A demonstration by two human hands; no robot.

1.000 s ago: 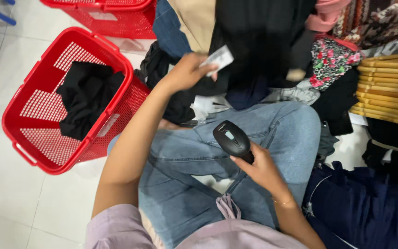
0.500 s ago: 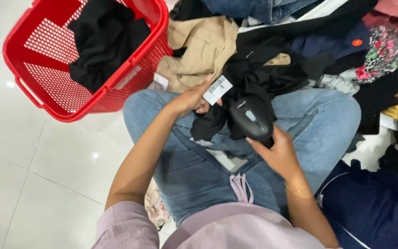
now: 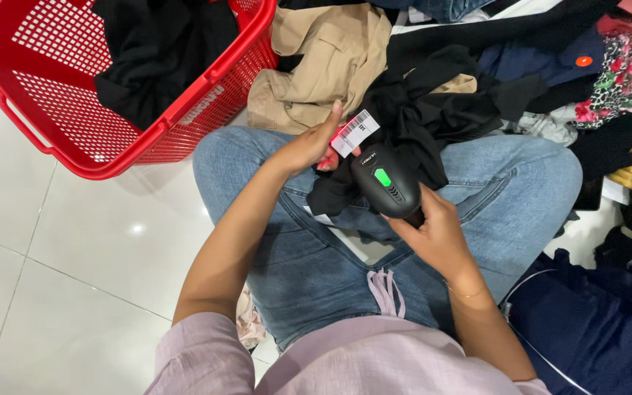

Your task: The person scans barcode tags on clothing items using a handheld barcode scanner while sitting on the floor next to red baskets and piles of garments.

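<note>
The light on my black scanner (image 3: 388,183) has turned green since half a second ago, and red glow now falls on the white tag (image 3: 354,132), so I judge the reading is under way. My left hand (image 3: 309,148) pinches that tag at frame centre; my right hand (image 3: 437,235) is wrapped around the scanner's handle, just below it. I sit on glossy white floor tiles (image 3: 60,292), a red basket (image 3: 111,146) at upper left, clothes heaped across the top.
</note>
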